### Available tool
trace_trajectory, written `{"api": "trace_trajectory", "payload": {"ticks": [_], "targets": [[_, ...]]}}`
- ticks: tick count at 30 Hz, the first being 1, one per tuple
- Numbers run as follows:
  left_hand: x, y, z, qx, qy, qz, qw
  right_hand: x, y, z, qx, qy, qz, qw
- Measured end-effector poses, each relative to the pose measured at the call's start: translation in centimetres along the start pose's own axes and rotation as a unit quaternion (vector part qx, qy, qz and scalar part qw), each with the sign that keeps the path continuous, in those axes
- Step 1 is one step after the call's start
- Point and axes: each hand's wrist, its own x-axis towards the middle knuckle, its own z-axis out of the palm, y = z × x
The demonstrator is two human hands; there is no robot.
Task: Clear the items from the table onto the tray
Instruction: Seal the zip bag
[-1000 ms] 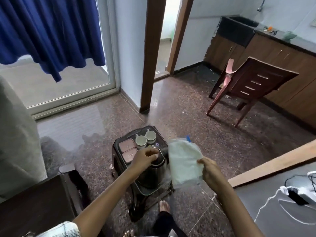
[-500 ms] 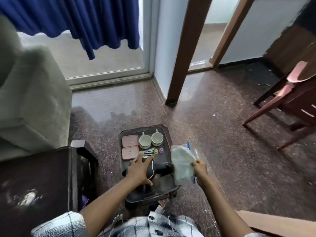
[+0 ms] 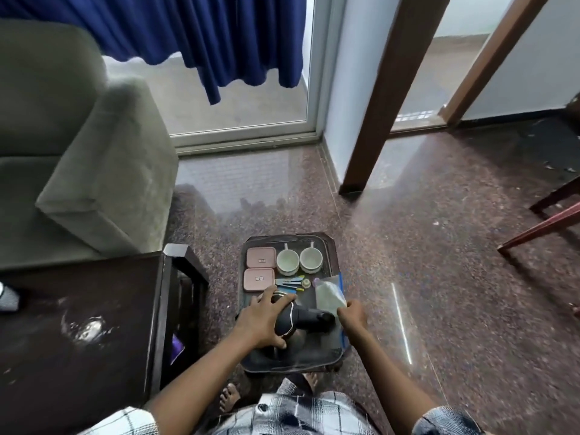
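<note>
A dark tray (image 3: 332,255) sits low over the floor in front of me. On it lie two pink lidded boxes (image 3: 260,257), two white cups (image 3: 287,261), several small sachets (image 3: 290,282) and a black kettle (image 3: 298,318) with its handle pointing right. My left hand (image 3: 262,321) grips the kettle's top and side. My right hand (image 3: 351,315) pinches a clear plastic bag (image 3: 329,293) of white stuff, which lies along the tray's right side.
A dark wooden table (image 3: 78,334) stands at my left, with a grey sofa (image 3: 78,152) behind it. Brown chair legs (image 3: 539,221) reach in at the right. A wooden door frame (image 3: 376,120) and blue curtain (image 3: 204,36) are ahead. My bare feet (image 3: 230,397) show below the tray.
The view has swung left and down. The kettle has come down onto the tray under my left hand, and the plastic bag has dropped from mid-air onto the tray's right side.
</note>
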Motion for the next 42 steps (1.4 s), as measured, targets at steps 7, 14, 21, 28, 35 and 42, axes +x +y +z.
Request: {"api": "trace_trajectory", "payload": {"ticks": [7,14,21,28,35,42], "targets": [[-0.2,0.0,0.0,-0.002,-0.001,-0.005,1.000,-0.4,-0.1,0.5,-0.046,-0.010,0.007,0.999],[-0.1,-0.1,0.0,-0.006,-0.005,-0.007,1.000,0.5,-0.6,0.4,-0.066,-0.037,0.024,0.997],[-0.1,-0.1,-0.2,-0.007,-0.005,-0.006,1.000,0.2,0.2,-1.9,0.066,-0.106,0.104,0.987],[-0.1,0.0,-0.2,-0.015,-0.008,-0.008,1.000,1.5,2.9,0.6,0.095,-0.084,0.147,0.981],[-0.1,0.2,-0.1,-0.021,-0.007,-0.015,1.000,-1.4,-0.1,-2.6,0.073,-0.037,0.088,0.993],[-0.7,0.7,-0.3,-0.024,-0.014,-0.036,0.999,-4.2,-6.4,-3.8,0.151,-0.084,-0.059,0.983]]}}
